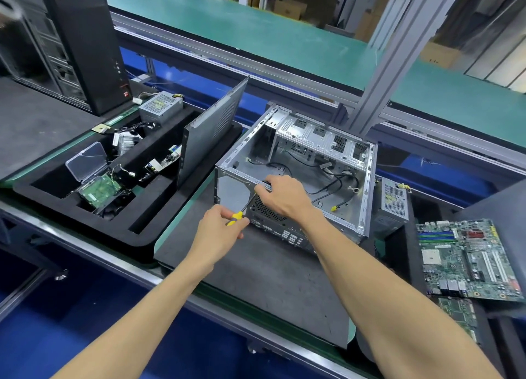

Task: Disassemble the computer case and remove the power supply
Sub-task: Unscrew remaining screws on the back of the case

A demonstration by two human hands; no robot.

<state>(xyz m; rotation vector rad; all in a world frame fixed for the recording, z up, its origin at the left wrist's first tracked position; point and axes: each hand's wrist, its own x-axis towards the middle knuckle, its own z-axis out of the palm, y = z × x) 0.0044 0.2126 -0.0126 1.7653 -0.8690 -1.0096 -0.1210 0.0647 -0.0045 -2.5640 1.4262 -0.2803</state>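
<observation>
- Computer case [299, 162] lies on its side, open face up, on a dark mat [270, 279] in the middle of the desk [94, 253]; loose cables lie across its floor.
- At far left a black tower [82, 42] stands upright.
- Near it, a black foam tray [85, 207] holds a silver power supply [160, 106], a hard drive [99, 190] and small boards.
- A grey side panel [212, 131] stands tilted in the tray's right slot, just left of the case.
- Left hand [219, 230] grips the yellow handle of a screwdriver [242, 210], whose shaft points up at the case's near wall.
- Right hand [280, 196] rests curled over the case's near top edge; whether it holds anything I cannot tell.
- Right of the case, another silver power supply [394, 202] stands just beside it.
- At near right a green motherboard [466, 259] lies flat.
</observation>
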